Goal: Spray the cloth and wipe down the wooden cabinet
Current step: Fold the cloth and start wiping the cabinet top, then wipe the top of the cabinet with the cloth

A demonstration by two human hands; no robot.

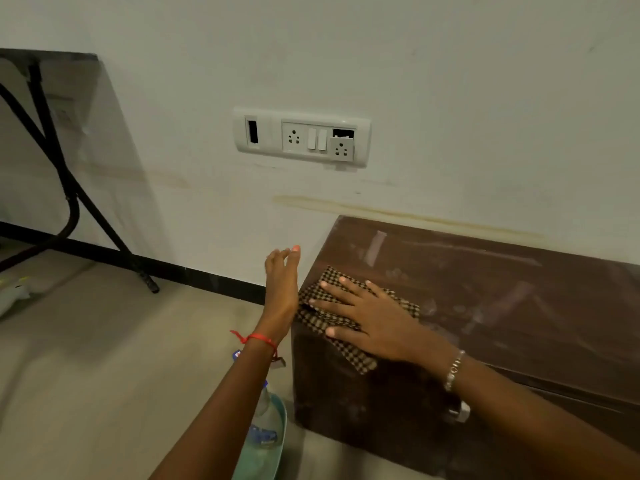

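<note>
Dark wood forms the cabinet (485,306), dusty and streaked on top. At its near left corner lies the checked cloth (332,318), pressed flat under the right hand (377,322), fingers spread. The left hand (282,289) hovers just off that corner, fingers loosely open, empty. Part of the cloth overhangs the front edge, so a sideways wipe could likely drag it off.

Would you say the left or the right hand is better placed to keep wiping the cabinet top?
Right. The right hand lies flat on the cloth at the cabinet's near corner. The left hand is empty, open beside the cabinet's end.
</note>
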